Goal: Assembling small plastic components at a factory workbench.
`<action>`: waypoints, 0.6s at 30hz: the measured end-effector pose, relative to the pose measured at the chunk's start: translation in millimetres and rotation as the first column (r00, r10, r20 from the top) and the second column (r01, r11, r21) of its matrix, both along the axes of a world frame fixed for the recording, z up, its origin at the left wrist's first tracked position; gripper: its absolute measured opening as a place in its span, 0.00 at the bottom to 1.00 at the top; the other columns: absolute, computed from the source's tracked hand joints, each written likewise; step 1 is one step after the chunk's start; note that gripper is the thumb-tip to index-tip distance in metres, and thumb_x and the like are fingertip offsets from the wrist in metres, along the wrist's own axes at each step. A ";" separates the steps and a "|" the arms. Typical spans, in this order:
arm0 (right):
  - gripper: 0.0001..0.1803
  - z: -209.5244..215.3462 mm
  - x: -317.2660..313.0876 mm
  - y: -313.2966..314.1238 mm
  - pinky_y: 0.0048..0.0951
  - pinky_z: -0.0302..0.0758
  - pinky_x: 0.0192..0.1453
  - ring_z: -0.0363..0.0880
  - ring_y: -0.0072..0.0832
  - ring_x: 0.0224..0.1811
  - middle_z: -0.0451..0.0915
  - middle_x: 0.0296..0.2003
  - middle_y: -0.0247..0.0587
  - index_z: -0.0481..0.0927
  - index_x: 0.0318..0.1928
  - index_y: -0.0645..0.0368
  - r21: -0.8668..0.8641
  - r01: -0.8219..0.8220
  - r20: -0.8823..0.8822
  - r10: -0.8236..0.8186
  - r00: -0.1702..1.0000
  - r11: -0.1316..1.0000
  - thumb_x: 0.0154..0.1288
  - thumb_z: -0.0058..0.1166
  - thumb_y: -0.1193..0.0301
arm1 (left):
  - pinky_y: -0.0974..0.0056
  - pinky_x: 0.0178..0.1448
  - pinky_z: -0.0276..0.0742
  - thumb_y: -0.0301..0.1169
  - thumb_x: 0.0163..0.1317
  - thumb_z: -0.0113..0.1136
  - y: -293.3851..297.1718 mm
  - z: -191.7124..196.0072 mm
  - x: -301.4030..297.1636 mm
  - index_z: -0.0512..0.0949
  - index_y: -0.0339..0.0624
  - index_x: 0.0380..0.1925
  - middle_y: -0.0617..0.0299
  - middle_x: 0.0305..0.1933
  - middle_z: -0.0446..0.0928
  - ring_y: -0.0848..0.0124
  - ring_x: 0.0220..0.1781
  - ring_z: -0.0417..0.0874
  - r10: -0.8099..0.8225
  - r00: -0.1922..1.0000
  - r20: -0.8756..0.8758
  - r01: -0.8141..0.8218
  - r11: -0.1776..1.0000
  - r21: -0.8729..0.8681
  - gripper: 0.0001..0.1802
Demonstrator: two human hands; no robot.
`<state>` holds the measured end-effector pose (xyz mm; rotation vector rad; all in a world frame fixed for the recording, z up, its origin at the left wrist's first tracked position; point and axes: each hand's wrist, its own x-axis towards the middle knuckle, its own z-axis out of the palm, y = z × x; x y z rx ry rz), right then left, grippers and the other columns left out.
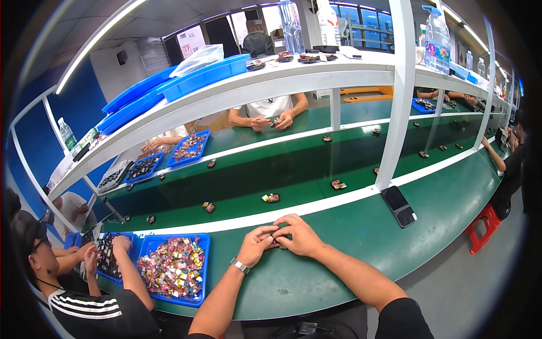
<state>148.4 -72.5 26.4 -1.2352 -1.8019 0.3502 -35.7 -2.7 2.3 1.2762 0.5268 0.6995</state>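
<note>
Over the green worktop (pixel 333 265), my left hand (pixel 255 246), with a watch on its wrist, and my right hand (pixel 300 236) meet with fingers pinched together. Between the fingertips they grip a small dark part with a bit of yellow, mostly hidden by the fingers. To the left of my left hand stands a blue tray (pixel 206 257) heaped with small wired pieces (pixel 172 265) in red, white and yellow.
Beyond a white rail, small assemblies (pixel 271 198) lie spaced along a green belt (pixel 305 169). A black phone (pixel 398 206) rests by a white post (pixel 395 113). Left, a co-worker (pixel 90 299) handles black parts in a blue tray. Another person's hands (pixel 271 122) work across the belt.
</note>
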 end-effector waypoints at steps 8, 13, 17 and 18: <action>0.09 1.5 -6.2 -1.9 0.37 0.71 0.62 0.71 0.38 0.59 0.78 0.50 0.37 0.86 0.38 0.57 0.104 -0.037 0.016 0.036 0.999 0.994 0.54 0.62 0.76 | 0.56 0.60 0.80 0.21 0.67 0.53 1.8 -4.2 -3.0 0.71 0.32 0.54 0.50 0.52 0.79 0.62 0.54 0.82 -0.008 0.999 0.032 0.008 1.000 -0.011 0.16; 0.09 4.2 -5.6 -4.8 0.37 0.71 0.61 0.70 0.37 0.59 0.78 0.50 0.36 0.86 0.37 0.57 0.119 0.016 0.032 -0.019 0.999 0.993 0.53 0.62 0.76 | 0.56 0.60 0.80 0.21 0.67 0.54 3.0 -5.8 -4.8 0.72 0.33 0.54 0.50 0.53 0.79 0.61 0.54 0.82 -0.012 0.994 0.107 0.016 0.999 -0.033 0.16; 0.08 0.3 -8.5 -3.2 0.35 0.73 0.59 0.71 0.37 0.59 0.78 0.49 0.35 0.86 0.36 0.56 0.121 0.041 -0.028 -0.038 0.999 0.992 0.52 0.62 0.76 | 0.55 0.60 0.80 0.21 0.67 0.53 3.0 -5.7 -4.3 0.71 0.33 0.55 0.49 0.53 0.79 0.61 0.54 0.82 -0.004 0.993 0.119 0.009 0.999 -0.041 0.16; 0.08 -1.2 -8.4 -2.7 0.35 0.74 0.59 0.71 0.37 0.59 0.78 0.49 0.34 0.87 0.35 0.55 0.130 0.057 -0.030 -0.053 0.998 0.990 0.52 0.62 0.76 | 0.55 0.60 0.80 0.21 0.67 0.53 2.2 -3.9 -3.2 0.71 0.33 0.55 0.49 0.53 0.79 0.61 0.54 0.82 -0.005 0.993 0.119 0.010 0.999 -0.040 0.16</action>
